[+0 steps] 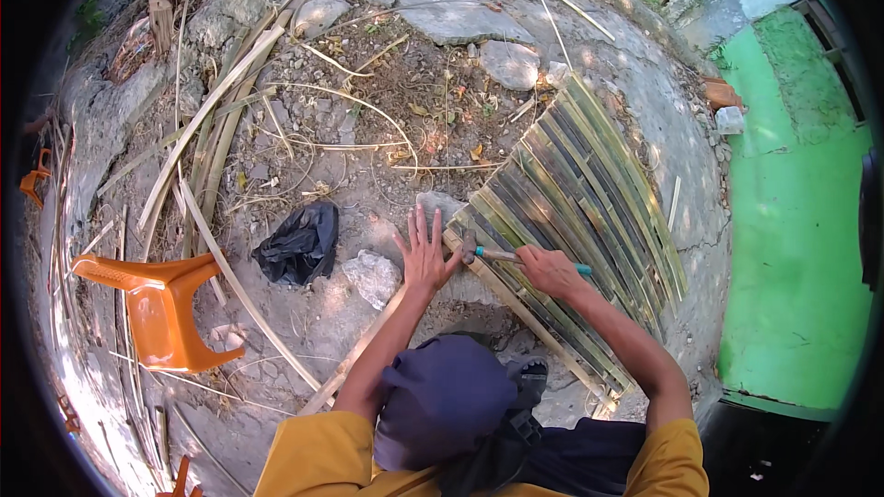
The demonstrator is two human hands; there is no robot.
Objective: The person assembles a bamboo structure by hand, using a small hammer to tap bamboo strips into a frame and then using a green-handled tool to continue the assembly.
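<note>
A panel of split bamboo slats lies fanned out on the ground, with light wooden strips across its near end. My right hand is closed around the handle of a hammer with teal parts. The hammer head is at the panel's left corner, on or just above the strip's end. Beside it my left hand has its fingers spread, the thumb close to the hammer head. What lies under the left palm is hidden, and I cannot make out a nail.
Left of my hands are a pale rock and a black plastic bag. An orange plastic stool lies tipped over farther left. Long bamboo strips are piled at the upper left. A green wall stands at the right.
</note>
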